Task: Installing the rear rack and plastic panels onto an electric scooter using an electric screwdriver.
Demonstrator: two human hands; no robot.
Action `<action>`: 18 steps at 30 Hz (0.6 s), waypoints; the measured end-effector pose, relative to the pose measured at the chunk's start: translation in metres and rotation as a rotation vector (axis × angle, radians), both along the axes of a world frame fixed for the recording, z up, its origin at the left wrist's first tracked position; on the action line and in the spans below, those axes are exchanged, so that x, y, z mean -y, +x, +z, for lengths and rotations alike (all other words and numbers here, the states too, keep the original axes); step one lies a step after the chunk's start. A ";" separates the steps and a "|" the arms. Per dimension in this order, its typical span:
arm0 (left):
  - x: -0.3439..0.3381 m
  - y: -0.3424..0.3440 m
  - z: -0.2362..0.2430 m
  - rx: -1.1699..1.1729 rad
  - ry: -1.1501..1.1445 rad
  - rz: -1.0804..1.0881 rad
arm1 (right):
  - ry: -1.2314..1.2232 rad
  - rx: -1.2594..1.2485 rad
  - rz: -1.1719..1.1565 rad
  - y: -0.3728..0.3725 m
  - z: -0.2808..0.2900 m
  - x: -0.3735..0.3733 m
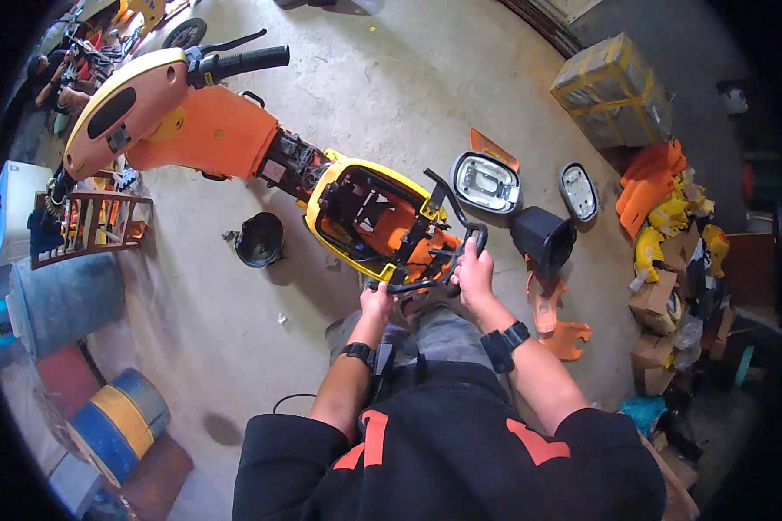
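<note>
A scooter with an orange footboard (217, 130) and a pink-and-yellow front cowl (117, 113) stretches from the upper left toward me. Its yellow rear body (339, 239) is open, showing a black frame and orange inner panels. My left hand (376, 300) grips a black tubular rail (413, 286) at the rear, near the lower edge of the yellow body. My right hand (474, 276) is wrapped round the same black tubing where it bends on the right side.
Seat parts (487, 182), a black bucket-shaped piece (543, 234), a black container (261, 240) and orange panels (569, 339) lie on the floor (235, 347). A taped box (608, 87) and piled cartons (656, 300) line the right. Drums (65, 304) and a wooden rack (87, 226) stand left.
</note>
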State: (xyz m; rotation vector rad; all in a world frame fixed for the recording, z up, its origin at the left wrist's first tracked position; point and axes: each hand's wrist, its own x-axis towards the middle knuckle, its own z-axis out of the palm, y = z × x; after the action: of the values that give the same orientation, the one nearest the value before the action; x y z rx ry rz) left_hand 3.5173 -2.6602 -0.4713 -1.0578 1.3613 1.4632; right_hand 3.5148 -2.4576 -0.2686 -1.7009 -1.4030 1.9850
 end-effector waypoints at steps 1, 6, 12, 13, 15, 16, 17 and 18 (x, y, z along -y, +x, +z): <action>-0.001 0.000 -0.003 -0.002 -0.060 -0.025 | -0.002 0.007 0.002 -0.001 -0.004 0.002; -0.002 -0.003 -0.009 -0.176 -0.221 -0.041 | -0.004 0.036 -0.045 -0.002 -0.013 0.013; -0.001 -0.007 -0.013 -0.143 -0.228 -0.035 | 0.020 0.058 -0.034 0.000 -0.019 0.028; -0.001 -0.007 -0.014 -0.167 -0.219 -0.047 | 0.029 0.033 -0.031 -0.001 -0.020 0.029; -0.001 -0.006 -0.016 -0.127 -0.222 -0.021 | 0.052 0.082 -0.013 -0.002 -0.023 0.030; -0.002 -0.005 -0.015 -0.173 -0.236 -0.029 | 0.081 0.078 0.006 -0.002 -0.023 0.030; -0.001 -0.004 -0.016 -0.189 -0.240 -0.022 | 0.095 0.094 0.016 -0.002 -0.025 0.030; -0.001 -0.003 -0.015 -0.177 -0.210 0.000 | 0.091 0.121 0.005 -0.002 -0.025 0.029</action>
State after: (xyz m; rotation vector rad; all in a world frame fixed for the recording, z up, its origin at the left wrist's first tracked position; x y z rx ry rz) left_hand 3.5146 -2.6592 -0.4867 -1.0778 1.6694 1.4657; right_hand 3.5124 -2.4863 -0.2938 -1.8052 -1.5136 1.8177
